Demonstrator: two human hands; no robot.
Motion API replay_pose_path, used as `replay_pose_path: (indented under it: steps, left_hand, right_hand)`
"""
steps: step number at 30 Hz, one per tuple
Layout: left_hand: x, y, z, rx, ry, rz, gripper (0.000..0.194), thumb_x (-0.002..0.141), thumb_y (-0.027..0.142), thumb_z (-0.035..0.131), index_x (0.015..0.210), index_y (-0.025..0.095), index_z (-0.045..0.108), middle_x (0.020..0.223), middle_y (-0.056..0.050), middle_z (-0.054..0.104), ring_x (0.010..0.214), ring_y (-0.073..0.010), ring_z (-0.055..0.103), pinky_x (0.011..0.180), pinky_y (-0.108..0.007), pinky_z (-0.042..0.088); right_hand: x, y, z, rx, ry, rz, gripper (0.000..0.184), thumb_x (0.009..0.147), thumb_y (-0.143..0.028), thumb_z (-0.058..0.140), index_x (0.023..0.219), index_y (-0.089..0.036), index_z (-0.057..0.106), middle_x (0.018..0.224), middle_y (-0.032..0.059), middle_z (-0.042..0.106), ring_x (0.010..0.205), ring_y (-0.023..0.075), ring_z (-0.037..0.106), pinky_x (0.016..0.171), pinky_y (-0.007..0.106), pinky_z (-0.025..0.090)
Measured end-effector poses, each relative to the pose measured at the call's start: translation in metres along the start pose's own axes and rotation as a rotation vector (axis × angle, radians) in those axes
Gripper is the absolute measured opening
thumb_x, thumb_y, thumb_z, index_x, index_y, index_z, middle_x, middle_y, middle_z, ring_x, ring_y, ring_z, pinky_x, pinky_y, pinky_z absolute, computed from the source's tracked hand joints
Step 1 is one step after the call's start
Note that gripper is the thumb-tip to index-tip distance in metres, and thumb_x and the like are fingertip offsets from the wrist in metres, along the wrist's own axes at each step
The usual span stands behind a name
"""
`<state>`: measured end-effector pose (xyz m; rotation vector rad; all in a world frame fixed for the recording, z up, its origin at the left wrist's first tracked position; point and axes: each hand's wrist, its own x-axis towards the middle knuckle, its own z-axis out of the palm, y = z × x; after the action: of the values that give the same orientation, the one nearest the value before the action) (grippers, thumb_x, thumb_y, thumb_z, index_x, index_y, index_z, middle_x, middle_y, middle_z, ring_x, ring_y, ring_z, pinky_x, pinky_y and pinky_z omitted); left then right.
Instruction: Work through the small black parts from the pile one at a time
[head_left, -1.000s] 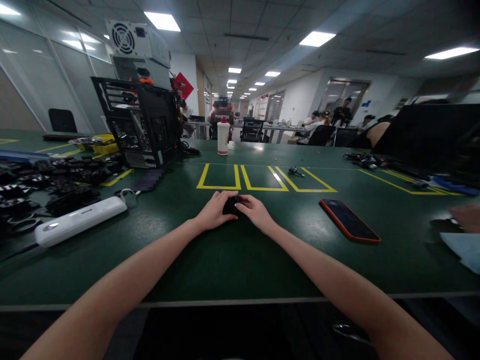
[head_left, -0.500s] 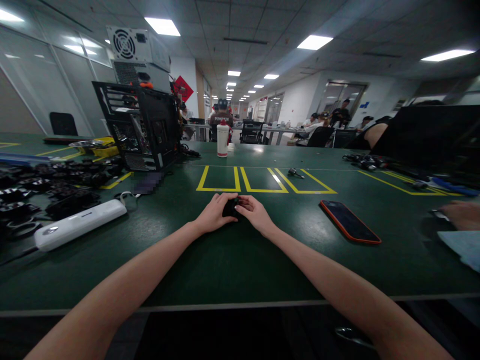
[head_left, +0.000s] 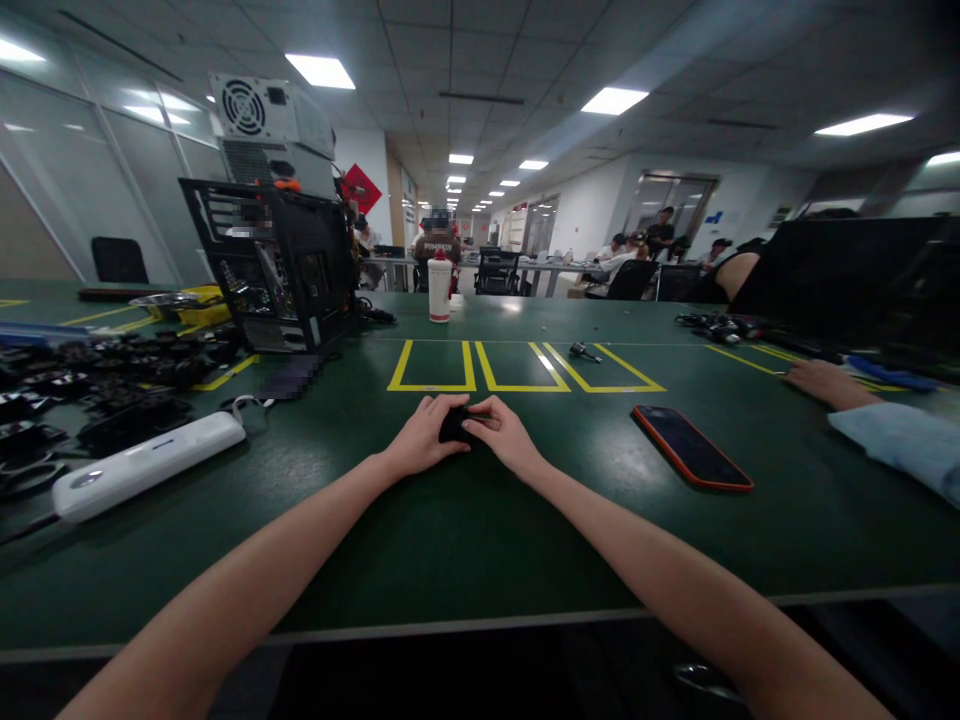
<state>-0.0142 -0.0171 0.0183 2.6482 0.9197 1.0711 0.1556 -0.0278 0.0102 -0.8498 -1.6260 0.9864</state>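
Observation:
Just in front of the yellow tape frames, my left hand (head_left: 429, 435) is closed around a small black part (head_left: 453, 424), its kind too dark and covered to make out. The fingers of my right hand (head_left: 502, 432) are pinched together at the part's right side. Whether they grip the part itself or something tiny on it, I cannot tell. Both hands are low over the green table (head_left: 465, 540). Beyond them, a small dark metal piece (head_left: 583, 351) lies within the right-hand tape frame.
A phone in an orange case (head_left: 691, 447) lies to the right. A white power strip (head_left: 150, 465) and many black parts (head_left: 112, 385) are on the left, near an open computer case (head_left: 289, 265). A white cup (head_left: 439, 288) stands behind. Another person's hand (head_left: 825, 383) reaches in at right.
The other person's hand and pale blue sleeve have moved further in over the table from the right. My hands stay together on the black part; the view has tilted slightly.

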Motion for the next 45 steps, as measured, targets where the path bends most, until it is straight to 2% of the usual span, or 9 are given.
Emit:
replay_pose_path:
  steps: [3,6,12,17,23,27,34,40,45]
  left_hand:
    - [-0.0004,0.0002,-0.0003,-0.002,-0.001,-0.006,0.066,0.065,0.031,0.067,0.122,0.023,0.034,0.117,-0.008,0.047,0.104,-0.0251,0.044,0.087,-0.042,0.036]
    - [-0.0009,0.0008,-0.0012,-0.006,-0.007,-0.007,0.065,0.066,0.03,0.067,0.122,0.024,0.034,0.117,-0.008,0.046,0.105,-0.0249,0.044,0.087,-0.041,0.036]
    - [-0.0011,0.0011,-0.0015,-0.004,-0.01,-0.017,0.065,0.066,0.029,0.066,0.122,0.024,0.034,0.116,-0.008,0.047,0.104,-0.0249,0.044,0.085,-0.041,0.038]
    - [-0.0004,0.0027,-0.0017,-0.011,0.0,-0.005,0.066,0.066,0.029,0.067,0.122,0.025,0.033,0.117,-0.008,0.046,0.104,-0.0249,0.045,0.085,-0.042,0.037]
    - [-0.0002,0.004,-0.0036,-0.008,-0.007,0.001,0.065,0.067,0.029,0.066,0.122,0.024,0.033,0.116,-0.008,0.047,0.103,-0.0243,0.045,0.086,-0.041,0.037]
    - [-0.0002,0.0027,-0.0021,0.0,0.0,0.0,0.064,0.066,0.029,0.066,0.121,0.023,0.034,0.115,-0.008,0.048,0.104,-0.0245,0.045,0.086,-0.041,0.037]
    - [-0.0001,0.0004,-0.0005,0.002,0.0,-0.012,0.065,0.065,0.031,0.067,0.122,0.024,0.034,0.115,-0.008,0.048,0.103,-0.0253,0.045,0.085,-0.042,0.037]
    - [-0.0006,0.0001,-0.0009,0.007,-0.005,-0.008,0.065,0.066,0.03,0.067,0.122,0.023,0.034,0.115,-0.008,0.048,0.101,-0.0239,0.045,0.086,-0.04,0.037]
    - [-0.0004,0.0009,-0.0013,-0.001,-0.001,-0.012,0.064,0.066,0.03,0.066,0.121,0.023,0.035,0.116,-0.008,0.047,0.102,-0.0244,0.045,0.086,-0.041,0.037]
  right_hand:
    - [0.0029,0.0027,-0.0011,-0.059,0.041,0.01,0.028,0.069,-0.027,0.06,0.094,-0.018,0.051,0.095,0.0036,0.056,0.094,0.0159,0.055,0.087,0.035,0.043]
    - [0.0028,0.0032,-0.003,-0.08,-0.002,0.061,0.034,0.07,-0.029,0.059,0.101,-0.018,0.051,0.1,0.006,0.057,0.095,0.0173,0.055,0.089,0.038,0.041]
    - [-0.0041,-0.003,-0.0028,-0.004,-0.05,0.016,0.034,0.066,-0.025,0.063,0.096,-0.02,0.049,0.103,0.0029,0.054,0.095,0.0167,0.057,0.086,0.035,0.044]
    - [-0.0021,-0.0046,-0.0016,-0.02,-0.028,0.004,0.023,0.071,-0.029,0.058,0.091,-0.02,0.051,0.098,0.0019,0.056,0.097,0.0157,0.055,0.09,0.036,0.042]
    - [0.0013,0.0007,-0.0022,-0.063,-0.04,0.021,0.034,0.07,-0.025,0.059,0.102,-0.019,0.05,0.106,0.005,0.055,0.101,0.0173,0.053,0.092,0.038,0.04]
    - [0.0002,0.0041,0.0,-0.009,-0.042,-0.001,0.033,0.065,-0.022,0.064,0.094,-0.02,0.049,0.1,0.0024,0.055,0.101,0.0172,0.053,0.09,0.036,0.041]
    - [0.0004,0.0003,0.0016,-0.037,-0.002,-0.026,0.019,0.071,-0.027,0.058,0.086,-0.02,0.05,0.092,0.0002,0.055,0.095,0.015,0.055,0.091,0.035,0.041]
    - [0.0006,0.0021,0.0016,-0.056,0.021,0.029,0.031,0.07,-0.023,0.059,0.099,-0.019,0.049,0.102,0.005,0.055,0.098,0.0169,0.054,0.091,0.037,0.041]
    - [-0.0043,0.0019,0.002,-0.023,-0.01,0.006,0.031,0.066,-0.02,0.062,0.094,-0.02,0.047,0.101,0.0023,0.055,0.101,0.0172,0.053,0.089,0.035,0.043]
